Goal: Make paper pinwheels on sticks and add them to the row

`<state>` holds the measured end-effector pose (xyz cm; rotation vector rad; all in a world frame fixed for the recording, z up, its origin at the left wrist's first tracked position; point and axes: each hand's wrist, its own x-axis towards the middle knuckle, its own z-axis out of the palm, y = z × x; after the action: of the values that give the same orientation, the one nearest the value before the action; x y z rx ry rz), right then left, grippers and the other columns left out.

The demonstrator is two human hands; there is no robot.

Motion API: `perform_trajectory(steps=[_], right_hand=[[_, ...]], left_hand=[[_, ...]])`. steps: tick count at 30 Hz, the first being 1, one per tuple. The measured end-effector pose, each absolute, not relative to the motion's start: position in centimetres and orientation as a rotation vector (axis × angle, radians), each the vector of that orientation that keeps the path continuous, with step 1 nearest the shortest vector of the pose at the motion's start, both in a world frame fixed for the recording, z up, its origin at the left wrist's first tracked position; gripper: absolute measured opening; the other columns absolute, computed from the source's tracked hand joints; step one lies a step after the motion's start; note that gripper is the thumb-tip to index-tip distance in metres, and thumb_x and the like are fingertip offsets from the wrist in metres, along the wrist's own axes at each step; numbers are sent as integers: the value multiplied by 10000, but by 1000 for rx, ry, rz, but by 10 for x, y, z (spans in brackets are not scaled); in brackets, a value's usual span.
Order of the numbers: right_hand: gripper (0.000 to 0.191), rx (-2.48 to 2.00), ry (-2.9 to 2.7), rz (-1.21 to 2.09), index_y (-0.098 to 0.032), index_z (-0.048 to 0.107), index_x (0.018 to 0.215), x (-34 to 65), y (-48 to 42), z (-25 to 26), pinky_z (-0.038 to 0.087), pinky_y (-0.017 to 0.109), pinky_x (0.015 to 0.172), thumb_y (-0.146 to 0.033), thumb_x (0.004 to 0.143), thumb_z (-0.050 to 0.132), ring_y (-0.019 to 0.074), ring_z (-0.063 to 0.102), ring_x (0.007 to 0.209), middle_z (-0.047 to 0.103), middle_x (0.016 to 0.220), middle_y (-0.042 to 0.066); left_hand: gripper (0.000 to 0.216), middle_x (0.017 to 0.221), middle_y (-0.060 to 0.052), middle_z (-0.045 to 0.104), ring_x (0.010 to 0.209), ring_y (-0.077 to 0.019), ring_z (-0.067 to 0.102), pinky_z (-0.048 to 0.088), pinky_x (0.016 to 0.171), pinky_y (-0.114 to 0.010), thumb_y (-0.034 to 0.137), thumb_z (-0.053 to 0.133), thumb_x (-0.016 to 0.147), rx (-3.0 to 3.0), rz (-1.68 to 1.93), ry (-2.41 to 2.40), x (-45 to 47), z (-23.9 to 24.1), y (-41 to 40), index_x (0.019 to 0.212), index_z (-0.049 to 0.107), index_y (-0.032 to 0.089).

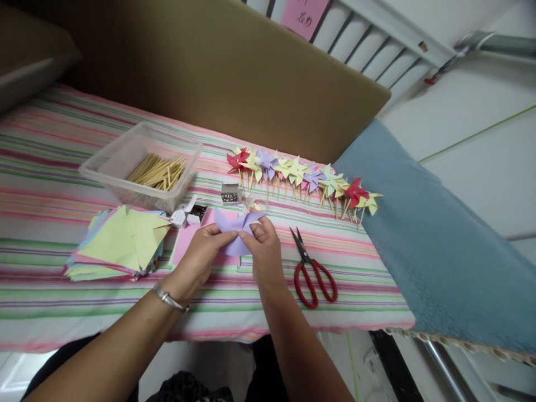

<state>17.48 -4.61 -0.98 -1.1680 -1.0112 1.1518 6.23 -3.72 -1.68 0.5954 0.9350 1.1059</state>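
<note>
Between my two hands is a purple paper square (237,245) with its corners folded inward, held over the table. My left hand (206,247) pinches its left side, thumb pressed near the middle. On the other side my right hand (263,244) grips the folded paper with thumb and fingers. Pink paper (184,244) lies flat beneath. Just beyond the hands are a small open box of metal pins (230,194), another open white box with dark small pieces (195,214), and a small clear dish (256,203). Scissors with red handles (310,268) rest right of my right hand.
A stack of coloured paper squares (121,240) sits at the left. Behind it stands a clear plastic bin (113,178) of wooden sticks (158,172). Finished paper pinwheels (295,172) line the back right, before a tall cardboard panel (234,78). The striped tablecloth (355,301) ends at right.
</note>
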Motion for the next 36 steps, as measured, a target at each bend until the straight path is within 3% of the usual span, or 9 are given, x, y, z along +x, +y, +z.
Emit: perform_trajectory(steps=[5, 11, 17, 23, 26, 30, 36], right_hand=[[314, -1190, -1007, 1214, -224, 538, 988, 172, -46, -10, 515, 262, 634, -232, 693, 643, 143, 629, 671, 649, 767, -21], [512, -1278, -1124, 1129, -211, 487, 1204, 183, -45, -13, 530, 314, 680, -219, 716, 643, 160, 636, 699, 663, 781, 1], [343, -1209, -1663, 364, -254, 594, 1111, 195, -57, -3, 432, 426, 981, -123, 797, 552, 212, 562, 1091, 630, 1110, 68], [406, -1169, -2015, 252, -254, 569, 1134, 190, -63, 0, 267, 538, 1095, -90, 769, 503, 272, 265, 1383, 363, 1452, 74], [320, -1202, -2025, 239, -245, 602, 1056, 185, -62, -4, 266, 527, 1100, -99, 785, 515, 262, 236, 1396, 344, 1463, 74], [151, -1201, -1963, 195, -228, 646, 884, 183, -60, -8, 293, 503, 1089, -133, 811, 555, 257, 289, 1372, 435, 1399, 86], [92, -1217, -1908, 248, -216, 664, 842, 187, -56, -10, 302, 483, 1086, -167, 827, 588, 249, 316, 1358, 484, 1361, 106]], left_hand=[[172, 675, -3, 697, 598, -125, 591, 455, 643, -248, 243, 759, 583, 657, 1139, 1017, 57, -19, -33, 721, 710, 154], [196, 658, 2, 692, 560, -126, 573, 434, 589, -242, 256, 759, 556, 712, 1172, 1119, 39, -14, -21, 718, 707, 157], [170, 465, 38, 582, 441, -87, 487, 384, 486, -212, 180, 775, 482, 571, 1219, 1080, 28, 2, -13, 516, 611, 153], [170, 448, 33, 570, 426, -91, 481, 387, 471, -221, 147, 769, 474, 543, 1193, 1057, 25, 11, -14, 499, 601, 150], [173, 436, 40, 556, 425, -94, 482, 399, 488, -229, 144, 763, 479, 539, 1189, 1070, 25, 9, -14, 492, 590, 153], [152, 498, 29, 607, 459, -98, 521, 410, 505, -220, 158, 762, 493, 564, 1190, 1065, 26, 2, -13, 538, 618, 147], [168, 585, 6, 667, 516, -129, 576, 443, 549, -244, 204, 759, 516, 641, 1194, 1133, 29, -6, -15, 648, 678, 139]])
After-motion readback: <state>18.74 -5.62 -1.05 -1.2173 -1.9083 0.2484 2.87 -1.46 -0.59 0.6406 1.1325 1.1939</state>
